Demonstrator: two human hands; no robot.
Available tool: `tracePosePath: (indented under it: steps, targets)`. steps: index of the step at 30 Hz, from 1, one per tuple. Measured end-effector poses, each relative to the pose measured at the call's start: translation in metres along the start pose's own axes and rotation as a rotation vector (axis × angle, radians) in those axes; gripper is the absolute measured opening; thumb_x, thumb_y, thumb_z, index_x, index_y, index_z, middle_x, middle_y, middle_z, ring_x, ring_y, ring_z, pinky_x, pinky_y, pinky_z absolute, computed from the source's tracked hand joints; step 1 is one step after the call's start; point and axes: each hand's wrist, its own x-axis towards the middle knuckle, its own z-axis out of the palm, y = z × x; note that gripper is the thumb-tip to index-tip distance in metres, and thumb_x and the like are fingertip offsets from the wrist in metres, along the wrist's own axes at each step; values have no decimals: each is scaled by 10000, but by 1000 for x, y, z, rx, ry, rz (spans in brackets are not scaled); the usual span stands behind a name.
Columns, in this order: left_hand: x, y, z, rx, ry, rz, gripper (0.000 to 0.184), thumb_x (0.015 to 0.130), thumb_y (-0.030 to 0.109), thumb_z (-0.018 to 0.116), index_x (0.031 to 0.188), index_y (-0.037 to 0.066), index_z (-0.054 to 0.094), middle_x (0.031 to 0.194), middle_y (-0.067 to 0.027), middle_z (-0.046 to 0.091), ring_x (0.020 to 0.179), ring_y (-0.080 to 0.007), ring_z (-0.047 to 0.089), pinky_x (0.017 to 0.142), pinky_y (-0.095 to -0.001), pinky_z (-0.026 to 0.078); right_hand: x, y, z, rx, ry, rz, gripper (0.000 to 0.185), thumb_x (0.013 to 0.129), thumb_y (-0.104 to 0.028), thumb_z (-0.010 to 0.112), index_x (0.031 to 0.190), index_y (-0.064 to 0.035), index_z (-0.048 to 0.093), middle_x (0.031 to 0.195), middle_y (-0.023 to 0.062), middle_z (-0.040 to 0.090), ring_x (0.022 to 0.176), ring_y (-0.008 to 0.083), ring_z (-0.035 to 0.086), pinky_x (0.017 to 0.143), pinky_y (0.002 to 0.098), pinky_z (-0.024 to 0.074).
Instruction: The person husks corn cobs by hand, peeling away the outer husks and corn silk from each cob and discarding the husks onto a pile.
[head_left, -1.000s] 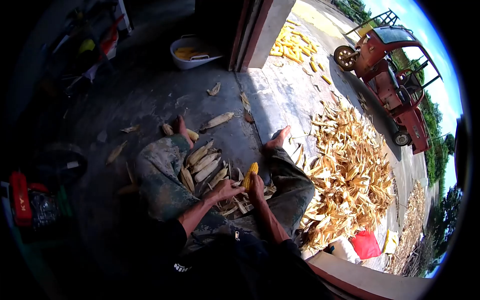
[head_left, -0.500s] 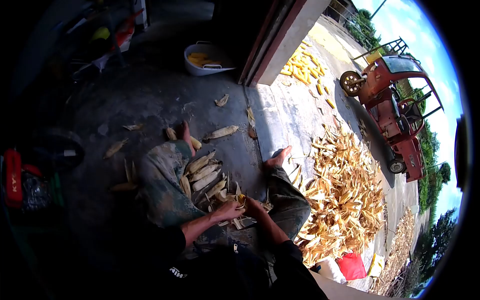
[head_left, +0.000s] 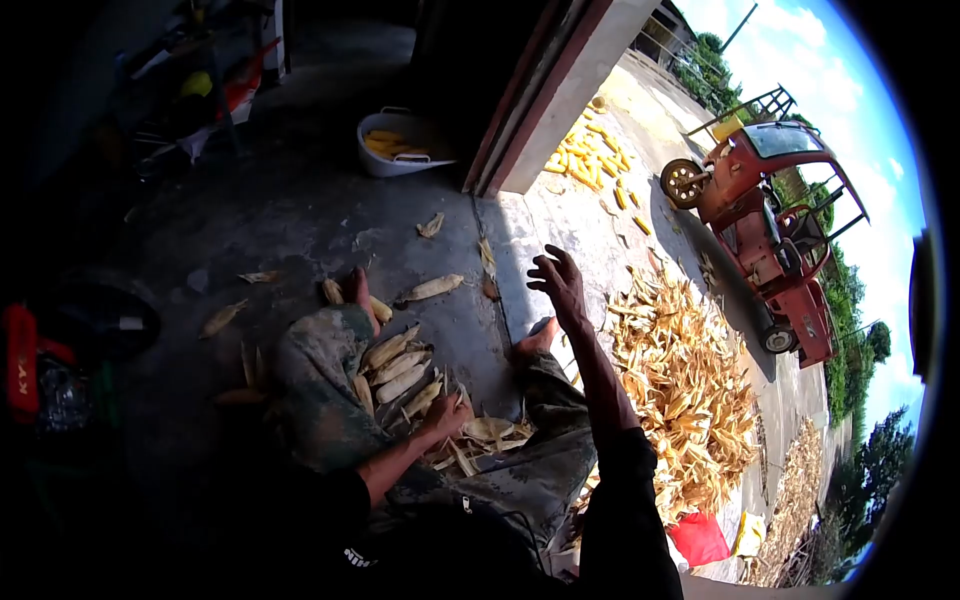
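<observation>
My left hand [head_left: 447, 415] is low between my legs, fingers curled closed among husk-covered ears of corn [head_left: 402, 382]. A pale husk leaf sticks up beside its fingers; what they hold is hidden. Stretched out ahead, my right hand [head_left: 558, 280] is raised above the floor near my foot, fingers spread and nothing in them. Loose dry husks [head_left: 490, 430] lie just right of my left hand. One more husked ear [head_left: 434, 288] rests on the floor beyond my legs.
A white tub [head_left: 410, 167] holds yellow cobs by the doorway. Outside, bare yellow cobs [head_left: 590, 155] lie on sunlit concrete. To the right is a large husk heap [head_left: 675, 400], with a red three-wheeled vehicle [head_left: 765, 220] behind it. A red bag [head_left: 700, 538] lies near the heap.
My right hand has left my left hand and swung forward, opening. The yellow cob seen between the hands is out of them. My left hand has shifted slightly left, toward the husked ears.
</observation>
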Motion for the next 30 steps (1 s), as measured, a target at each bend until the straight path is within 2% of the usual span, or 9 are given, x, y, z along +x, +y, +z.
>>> tracePosePath:
  steps: [6,8,11,14,18,21,24,25,30]
  targets:
    - [-21,33,-10,-12,227,290,219,879,152,518,1048,13,526,870,-219,602,821,-382,614,701,-473,468,-185,148,59,373,-195,828,682,949,-575,490,1354,-28,445,1214,127,581,1056,237,589,875,366,483]
    - [-25,38,-9,106,204,250,232,852,128,521,1051,12,488,926,-239,597,867,-427,597,739,-497,467,-227,193,82,673,-240,762,578,973,-589,402,1371,-173,462,1207,30,578,1105,201,560,860,353,488]
    - [-21,19,-2,283,153,335,337,844,104,504,1149,-35,472,1057,-272,567,983,-448,567,837,-465,476,-249,191,102,339,-178,181,541,972,-575,412,1338,-184,484,1216,19,577,1113,180,553,889,337,475]
    - [-13,8,1,317,185,654,493,843,75,497,1312,-49,410,1207,-283,521,1095,-421,546,933,-429,458,-240,208,96,854,-158,565,476,987,-533,410,1297,-187,512,1196,21,588,1115,166,551,928,335,456]
    - [-22,27,-12,170,-95,416,692,858,47,471,1501,19,215,1311,-238,472,1159,-307,532,976,-375,433,-243,206,60,705,-362,836,371,1017,-388,437,1263,-131,544,1130,15,608,1026,129,592,830,319,496]
    - [-25,15,-15,-80,-198,215,732,864,42,464,1535,96,177,1372,-184,412,1118,-210,514,925,-338,441,-243,174,66,444,-241,701,266,1006,-250,511,1200,-82,582,883,-11,618,660,77,564,526,222,418]
    - [-32,38,-17,-324,-197,64,770,842,43,502,1537,115,178,1399,-170,392,1041,-182,539,865,-312,457,-232,196,51,-186,-314,194,255,984,-202,514,1127,-2,582,815,13,626,624,98,561,516,246,437]
    - [-31,39,-21,-281,-205,39,778,851,85,539,1539,129,177,1408,-158,376,897,-133,556,768,-299,466,-224,159,44,-447,-339,270,243,972,-192,515,1054,26,584,772,41,632,588,113,566,495,255,429]
    - [-26,28,-23,-374,-328,-8,618,894,303,682,1427,114,433,1278,-74,544,972,-148,626,874,-311,503,-186,113,-59,-386,47,242,260,974,-220,529,878,8,611,632,20,548,512,96,490,476,272,389]
